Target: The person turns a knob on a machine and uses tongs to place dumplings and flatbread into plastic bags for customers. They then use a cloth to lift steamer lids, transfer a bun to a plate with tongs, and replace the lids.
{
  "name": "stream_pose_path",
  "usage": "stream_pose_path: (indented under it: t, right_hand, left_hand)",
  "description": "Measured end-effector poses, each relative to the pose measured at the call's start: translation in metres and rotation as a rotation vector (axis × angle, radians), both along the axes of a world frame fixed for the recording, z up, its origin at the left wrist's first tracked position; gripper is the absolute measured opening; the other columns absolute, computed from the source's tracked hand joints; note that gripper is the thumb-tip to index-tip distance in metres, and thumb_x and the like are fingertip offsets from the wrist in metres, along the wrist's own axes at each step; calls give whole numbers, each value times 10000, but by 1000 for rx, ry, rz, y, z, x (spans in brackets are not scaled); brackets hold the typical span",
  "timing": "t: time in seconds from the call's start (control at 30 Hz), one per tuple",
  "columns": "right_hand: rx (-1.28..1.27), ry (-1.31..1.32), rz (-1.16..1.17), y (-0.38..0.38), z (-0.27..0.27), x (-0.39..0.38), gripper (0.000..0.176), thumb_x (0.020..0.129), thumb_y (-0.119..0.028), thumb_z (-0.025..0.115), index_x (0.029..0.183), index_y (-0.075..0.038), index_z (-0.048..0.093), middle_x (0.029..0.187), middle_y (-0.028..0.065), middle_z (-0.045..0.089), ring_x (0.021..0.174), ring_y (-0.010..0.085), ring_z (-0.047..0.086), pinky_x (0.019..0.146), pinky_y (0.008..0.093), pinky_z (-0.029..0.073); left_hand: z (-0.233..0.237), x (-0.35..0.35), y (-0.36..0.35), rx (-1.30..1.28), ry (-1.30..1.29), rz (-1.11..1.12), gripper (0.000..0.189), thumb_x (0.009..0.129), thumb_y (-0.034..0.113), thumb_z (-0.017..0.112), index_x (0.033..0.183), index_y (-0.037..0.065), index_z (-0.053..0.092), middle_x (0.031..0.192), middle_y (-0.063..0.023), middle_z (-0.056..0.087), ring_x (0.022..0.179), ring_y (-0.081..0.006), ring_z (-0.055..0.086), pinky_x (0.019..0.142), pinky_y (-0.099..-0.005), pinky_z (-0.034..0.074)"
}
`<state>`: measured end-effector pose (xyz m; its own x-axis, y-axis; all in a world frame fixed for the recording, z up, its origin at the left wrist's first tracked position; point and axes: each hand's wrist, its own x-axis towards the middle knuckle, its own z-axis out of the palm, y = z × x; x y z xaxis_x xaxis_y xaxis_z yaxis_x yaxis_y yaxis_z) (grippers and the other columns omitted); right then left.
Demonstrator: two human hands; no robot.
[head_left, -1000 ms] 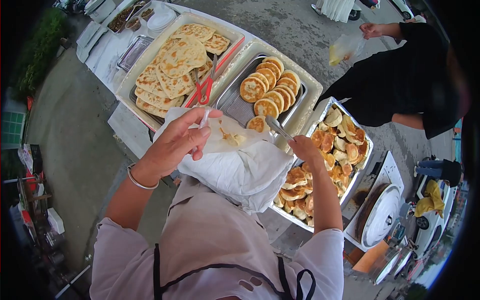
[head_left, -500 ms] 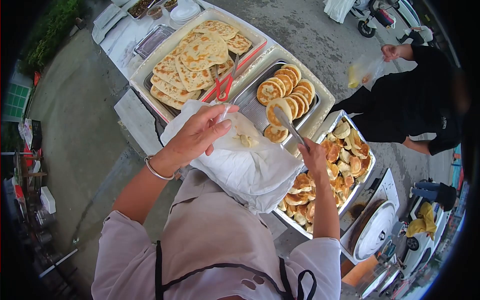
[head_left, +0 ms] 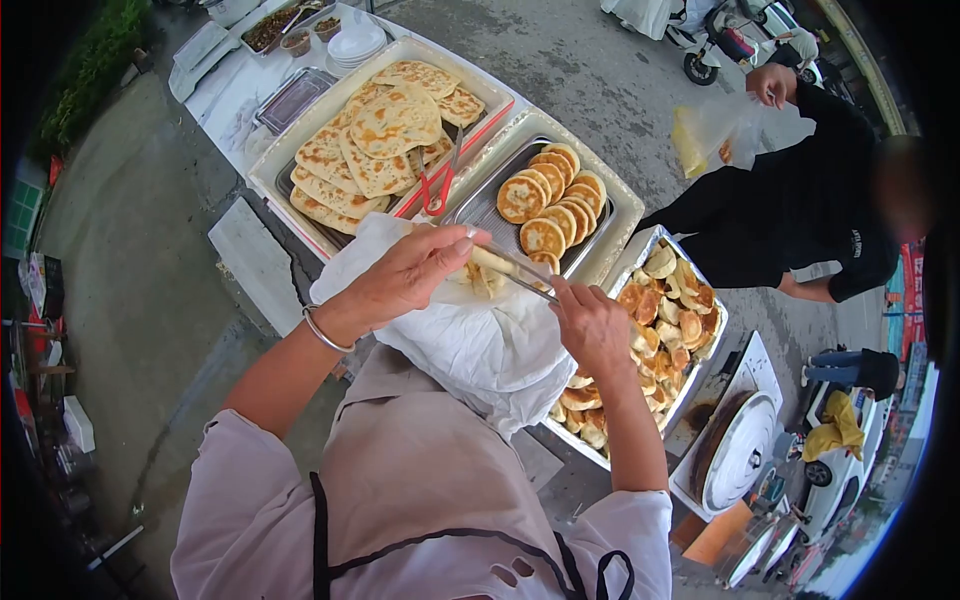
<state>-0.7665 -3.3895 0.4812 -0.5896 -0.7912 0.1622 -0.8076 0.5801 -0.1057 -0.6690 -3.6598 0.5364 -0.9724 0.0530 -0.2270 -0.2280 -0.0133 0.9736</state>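
My right hand (head_left: 595, 325) grips a pair of metal tongs (head_left: 530, 284), closed on a small round flatbread (head_left: 494, 262) seen nearly edge-on. The flatbread's near end is at the fingers of my left hand (head_left: 405, 275), which pinch a thin clear plastic bag; most of the bag is hard to make out. Below both hands lies a white cloth (head_left: 490, 355). Beyond it, more round flatbreads (head_left: 560, 195) stand in overlapping rows on a metal tray (head_left: 485, 208).
Large flatbreads (head_left: 395, 122) fill a left tray beside red-handled tongs (head_left: 436, 190). Browned dumpling-like pastries (head_left: 660, 320) fill a right tray. A lidded round pan (head_left: 738, 465) stands further right. Across the stall, a person in black (head_left: 810, 200) holds a plastic bag (head_left: 715, 135).
The tongs have carried the round flatbread from the tray leftward to my left hand and turned it edge-on. My left hand has moved slightly toward it. The view has shifted a little.
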Motion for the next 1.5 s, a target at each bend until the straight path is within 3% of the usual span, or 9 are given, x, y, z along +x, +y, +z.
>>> stream_pose_path:
  t: [0.13,0.37,0.53,0.93,1.2,1.3,1.4,1.43,1.5]
  right_hand:
    - [94,89,-40,-28,-28,-1,366,796,-187,703,1133,-78,611,786,48,584,706,229,631,586,357,518]
    - [227,142,-55,4,4,-1,372,760,-68,596,1132,-53,591,779,58,563,702,215,623,563,345,529]
    - [207,129,-150,1,-15,11,328,794,-172,687,1108,-112,615,754,44,561,698,222,621,570,368,518]
    - [82,70,-180,27,16,44,331,782,-167,705,1104,-112,651,727,25,556,673,199,609,562,342,502]
    - [41,17,-198,12,-26,49,354,790,-170,712,1130,-117,631,711,33,553,635,208,606,557,356,501]
    - [-73,-85,-268,17,-16,56,382,807,-203,730,1142,-68,607,746,65,594,650,242,618,569,378,497]
    - [-399,-240,-472,27,-34,60,442,823,-271,753,1138,-11,582,746,114,624,633,265,621,582,380,492]
    - [-476,-472,-629,27,-37,60,521,820,-344,772,1112,35,567,710,144,626,614,259,622,596,357,494]
    - [-502,-497,-723,25,-58,56,546,797,-370,793,1085,38,572,683,136,611,614,246,623,607,346,496]
  left_hand:
    - [-19,1,1,141,-65,36,400,1033,351,448,1315,92,563,732,78,365,599,-4,286,458,-165,246]
    - [-22,7,-18,329,-153,61,399,1041,308,430,1364,92,522,748,86,367,616,7,290,466,-146,262]
    - [-30,17,-16,279,-142,16,415,1046,285,425,1397,69,479,771,73,382,628,6,318,467,-143,317]
    - [-27,10,-20,322,-128,28,429,1036,241,443,1411,34,449,778,79,362,677,19,341,474,-131,336]
    - [-26,6,-22,321,-128,-18,426,1035,226,444,1414,34,447,775,81,357,681,19,343,478,-133,335]
    - [-24,6,-25,315,-119,-28,426,1036,214,438,1421,33,437,783,82,361,690,19,352,481,-134,335]
    - [-22,5,-23,322,-134,-13,425,1035,214,440,1420,34,442,786,82,365,691,15,358,481,-136,334]
    - [-23,5,-23,323,-128,-22,425,1034,214,441,1419,35,443,784,82,366,689,13,358,481,-137,333]
    - [-25,6,-24,323,-114,-42,424,1032,215,441,1418,37,446,782,81,366,684,10,360,480,-138,331]
